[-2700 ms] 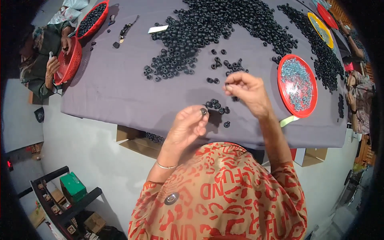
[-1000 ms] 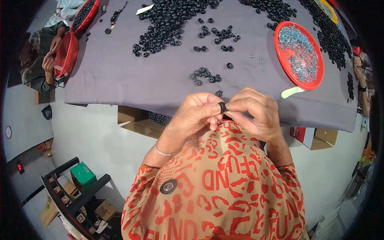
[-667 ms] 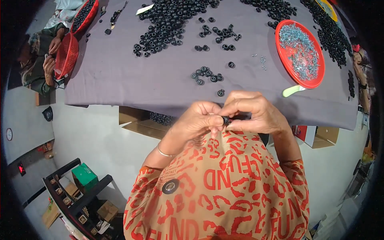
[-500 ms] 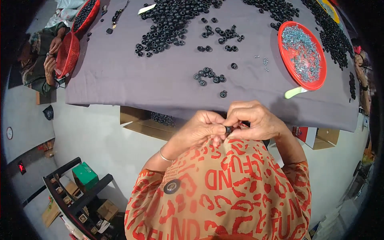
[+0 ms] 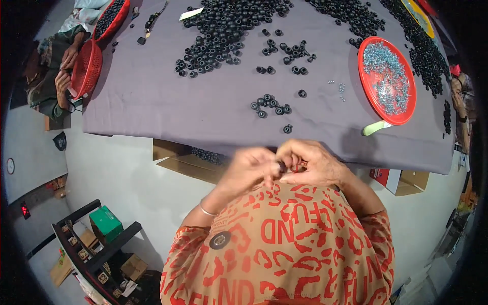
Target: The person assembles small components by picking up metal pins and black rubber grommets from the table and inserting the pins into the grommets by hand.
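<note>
Both grips, left hand (image 5: 250, 170) and right hand (image 5: 310, 165), pinch one small black ring (image 5: 282, 166); I judge it light, stiff, best held by its rim.

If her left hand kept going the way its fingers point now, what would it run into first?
Most likely the right hand. The left hand points across toward it, both pinching a small black ring between their fingertips, so ring and opposing fingers already block the way. Motion blur makes exact contact unclear.
</note>
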Motion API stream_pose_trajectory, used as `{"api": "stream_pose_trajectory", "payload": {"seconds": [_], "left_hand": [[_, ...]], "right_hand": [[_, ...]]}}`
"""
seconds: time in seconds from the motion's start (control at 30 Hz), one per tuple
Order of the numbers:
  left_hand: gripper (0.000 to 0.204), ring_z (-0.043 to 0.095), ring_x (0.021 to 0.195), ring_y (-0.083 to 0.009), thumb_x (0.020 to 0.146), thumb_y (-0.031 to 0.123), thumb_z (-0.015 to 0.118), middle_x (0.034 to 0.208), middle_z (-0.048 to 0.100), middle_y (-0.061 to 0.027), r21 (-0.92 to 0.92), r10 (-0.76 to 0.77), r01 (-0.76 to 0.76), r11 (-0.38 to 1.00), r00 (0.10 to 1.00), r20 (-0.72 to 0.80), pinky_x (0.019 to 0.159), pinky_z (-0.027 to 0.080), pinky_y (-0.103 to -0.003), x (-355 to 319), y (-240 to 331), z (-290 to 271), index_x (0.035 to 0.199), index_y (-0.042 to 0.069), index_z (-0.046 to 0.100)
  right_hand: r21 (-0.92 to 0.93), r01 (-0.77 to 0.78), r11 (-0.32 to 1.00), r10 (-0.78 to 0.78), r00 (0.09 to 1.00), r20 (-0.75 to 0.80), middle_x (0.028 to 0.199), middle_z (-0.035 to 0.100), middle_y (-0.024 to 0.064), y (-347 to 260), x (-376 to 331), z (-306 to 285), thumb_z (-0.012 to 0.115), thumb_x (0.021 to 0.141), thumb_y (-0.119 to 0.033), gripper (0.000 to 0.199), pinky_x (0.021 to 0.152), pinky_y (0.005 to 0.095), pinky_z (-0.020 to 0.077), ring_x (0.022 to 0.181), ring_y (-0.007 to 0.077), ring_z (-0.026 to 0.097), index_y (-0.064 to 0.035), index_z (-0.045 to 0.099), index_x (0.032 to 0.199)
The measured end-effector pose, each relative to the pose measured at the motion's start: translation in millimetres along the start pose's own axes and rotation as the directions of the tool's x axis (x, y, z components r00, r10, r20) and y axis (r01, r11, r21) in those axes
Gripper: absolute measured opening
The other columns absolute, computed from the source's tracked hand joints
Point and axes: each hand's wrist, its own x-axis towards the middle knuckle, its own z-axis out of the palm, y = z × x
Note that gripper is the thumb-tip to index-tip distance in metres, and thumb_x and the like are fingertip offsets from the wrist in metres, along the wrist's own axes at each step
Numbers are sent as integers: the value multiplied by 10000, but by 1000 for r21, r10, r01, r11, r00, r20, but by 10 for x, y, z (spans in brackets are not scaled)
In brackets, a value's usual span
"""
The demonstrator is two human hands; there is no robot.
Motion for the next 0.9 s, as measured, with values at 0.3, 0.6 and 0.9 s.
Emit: {"api": "stream_pose_trajectory", "payload": {"seconds": [0.3, 0.6, 0.9], "left_hand": [[266, 610, 638, -163, 701, 93, 696, 842, 582, -109, 840, 656, -256, 479, 740, -149, 591, 495, -278, 547, 439, -432, 916, -31, 597], [485, 601, 737, -210, 600, 136, 736, 834, 569, -104, 914, 579, -223, 339, 815, -15, 667, 489, -312, 524, 599, -376, 1047, 32, 580], [440, 569, 791, -301, 617, 137, 696, 838, 563, -130, 943, 730, -188, 274, 680, -76, 719, 468, -364, 190, 465, -901, 1013, -10, 575]], "right_hand": [[-596, -232, 769, -41, 912, -408, 931, 444, 139, 213, 257, -91, 679, 672, -36, 592, 579, 363, 463, 623, 262, 531, -16, 401, 1194], [-706, -199, 679, 33, 970, -241, 973, 444, 203, 158, 777, -129, 630, 679, -15, 521, 686, 430, 450, 809, 393, 524, -31, 411, 1151], [-721, 23, 693, -68, 997, -34, 884, 513, 189, 183, 1382, 260, 589, 684, -62, 424, 733, 426, 429, 847, 386, 515, -42, 504, 1099]]}}
